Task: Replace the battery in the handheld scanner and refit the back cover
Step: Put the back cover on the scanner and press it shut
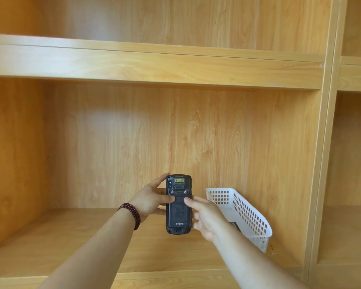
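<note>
The handheld scanner (178, 204) is held upright over the wooden shelf (75, 243), back facing the camera, its dark back cover (178, 211) seemingly seated. Uneven thumb pressure could jam the cover's latch or let the device slip. The left hand (149, 200) and right hand (205, 219) clasp its sides, thumbs pressing the cover. A white mesh basket (244, 211) sits just right.

Storeroom or shop, built-in wooden shelving (154, 65), bare compartments, white plastic basket (248, 215) on shelf
</note>
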{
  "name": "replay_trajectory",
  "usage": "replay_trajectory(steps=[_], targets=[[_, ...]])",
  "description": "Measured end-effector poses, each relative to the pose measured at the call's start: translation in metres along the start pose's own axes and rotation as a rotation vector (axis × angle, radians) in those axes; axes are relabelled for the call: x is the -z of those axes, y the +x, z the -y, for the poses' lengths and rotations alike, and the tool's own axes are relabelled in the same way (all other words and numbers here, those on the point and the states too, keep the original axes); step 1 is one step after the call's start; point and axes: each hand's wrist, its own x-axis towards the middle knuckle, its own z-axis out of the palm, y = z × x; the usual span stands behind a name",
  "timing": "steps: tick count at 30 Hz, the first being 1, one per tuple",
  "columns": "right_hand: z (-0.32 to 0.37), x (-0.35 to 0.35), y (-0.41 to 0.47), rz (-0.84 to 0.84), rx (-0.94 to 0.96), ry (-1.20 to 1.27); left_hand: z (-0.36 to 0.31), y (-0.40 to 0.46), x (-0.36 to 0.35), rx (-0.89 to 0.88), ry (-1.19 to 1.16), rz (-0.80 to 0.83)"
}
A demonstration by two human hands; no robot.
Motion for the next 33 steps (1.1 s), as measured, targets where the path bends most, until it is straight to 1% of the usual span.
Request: replay_trajectory(steps=[7,13,18,20,25,29,33], targets=[[0.003,0.001,0.001,0.0,-0.003,-0.011,-0.001,-0.002,-0.003,-0.038,-0.028,-0.059],[0.004,0.002,0.0,-0.004,0.0,-0.033,-0.002,-0.004,-0.006,-0.05,-0.019,-0.068],[0.005,0.004,-0.003,-0.003,0.022,-0.029,0.001,-0.007,-0.007,0.028,0.051,0.001],[0.004,0.005,-0.004,0.013,0.026,-0.041,0.005,-0.009,-0.009,0.043,0.071,-0.004],[0.001,0.009,-0.006,0.118,0.019,-0.094,0.007,-0.011,-0.011,0.032,0.069,-0.033],[-0.001,0.011,-0.005,0.097,0.023,-0.084,0.007,-0.012,-0.011,0.027,0.103,-0.011],[0.0,0.012,-0.005,0.088,0.033,-0.09,0.008,-0.015,-0.01,0.045,0.102,0.061]])
